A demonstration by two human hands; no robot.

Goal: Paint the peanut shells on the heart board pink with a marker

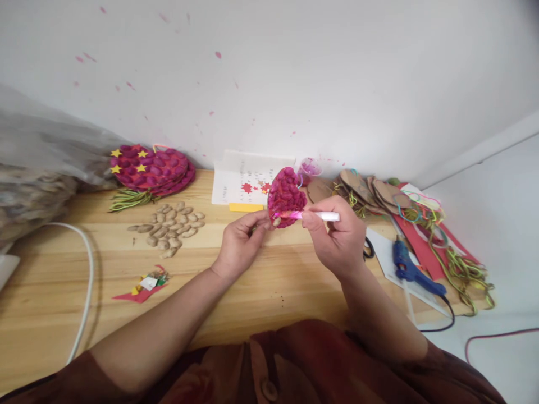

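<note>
Upright between my hands is a disc covered with magenta-painted peanuts [286, 193]. My left hand [241, 242] grips it at its lower left edge, fingers closed; part of that grip is hidden behind the disc. In my right hand [342, 238] is a white-handled paintbrush [326, 216], pinched between thumb and fingers. Its pink-stained front end points left and touches the disc's lower part, beside one peanut that still shows pale [277, 222]. Behind the disc stands a clear cup [310, 166] stained with magenta paint.
At left lie loose peanuts [170, 224], finished-looking magenta discs with yellow stars [155, 168], paper scraps [145, 285], a white cable [89, 275] and a bag of peanuts [33, 196]. At right are cardboard discs [357, 188], scissors [369, 248], a blue glue gun [410, 269] and green cord [461, 269].
</note>
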